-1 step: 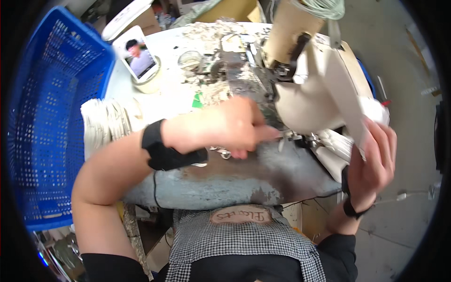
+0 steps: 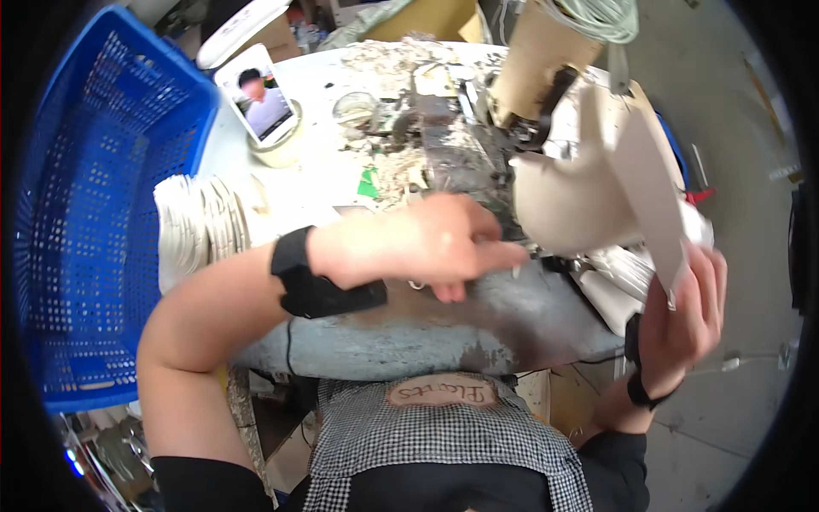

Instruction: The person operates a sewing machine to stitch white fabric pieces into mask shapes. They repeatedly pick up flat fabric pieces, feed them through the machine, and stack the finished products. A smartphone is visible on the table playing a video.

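Head view: right hand [image 2: 689,307] gripping beige curved piece [image 2: 576,205] by its lower right end, over desk's [image 2: 375,346] right side. Left hand [image 2: 444,239] near it, fingers curled, blurred; can't tell if holding anything. White stack [image 2: 200,226] left, beside blue basket [image 2: 102,222].

A: Exposure?
B: Bright overall; white tabletop [image 2: 277,194] burnt out at left, detail lost to glare; space beneath it dim; light direction cannot be told
A: Sharpness?
B: Left hand [image 2: 444,243] motion-blurred, its fingers soft; checked apron [image 2: 444,437] fairly crisp
A: Optics?
B: Fisheye; blue basket [image 2: 90,218] bows near the outer edge, corners vignetted to black
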Available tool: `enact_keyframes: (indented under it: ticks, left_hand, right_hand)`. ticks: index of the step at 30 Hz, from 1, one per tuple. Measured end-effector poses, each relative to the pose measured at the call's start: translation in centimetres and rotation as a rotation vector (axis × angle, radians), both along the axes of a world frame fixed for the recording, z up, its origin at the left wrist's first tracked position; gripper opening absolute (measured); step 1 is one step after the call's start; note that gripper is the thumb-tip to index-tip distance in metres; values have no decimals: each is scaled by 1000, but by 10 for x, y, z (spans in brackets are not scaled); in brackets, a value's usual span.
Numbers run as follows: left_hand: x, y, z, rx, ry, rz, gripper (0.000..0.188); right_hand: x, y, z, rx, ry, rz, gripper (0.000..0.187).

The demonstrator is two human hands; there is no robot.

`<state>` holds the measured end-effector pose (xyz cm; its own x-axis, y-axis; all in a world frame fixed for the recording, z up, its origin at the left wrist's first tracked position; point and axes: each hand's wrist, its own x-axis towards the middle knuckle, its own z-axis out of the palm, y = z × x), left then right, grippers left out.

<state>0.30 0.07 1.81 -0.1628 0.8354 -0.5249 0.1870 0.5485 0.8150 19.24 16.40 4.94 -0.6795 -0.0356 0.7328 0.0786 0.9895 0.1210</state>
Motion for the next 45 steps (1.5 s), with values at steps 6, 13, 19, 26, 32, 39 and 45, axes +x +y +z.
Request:
enact_keyframes:
  ticks: [6,13,19,26,32,39,45]
  left_hand:
    - [6,-17,-18,225,-334,193,36]
    - [-16,-29,-18,145,-68,297,27]
    - [-28,-36,-31,222,196,326,22]
    - [-34,-34,-26,138,211,330,20]
    - [-42,-28,-25,183,244,276,24]
    - [-22,2,-16,166,386,293,26]
    - [-5,-3,-15,184,529,44,29]
  right_hand:
    - [65,-29,-40,-148,77,-114,24]
    - [72,-61,-75,-525,-242,123,22]
    - [45,-73,-86,-632,-126,283,37]
    - [32,-82,-94,-692,-20,282,29]
    - [21,-80,-88,-671,11,266,29]
    - [29,-55,-73,-442,-56,46,29]
    - [36,-36,-66,-409,45,-104,22]
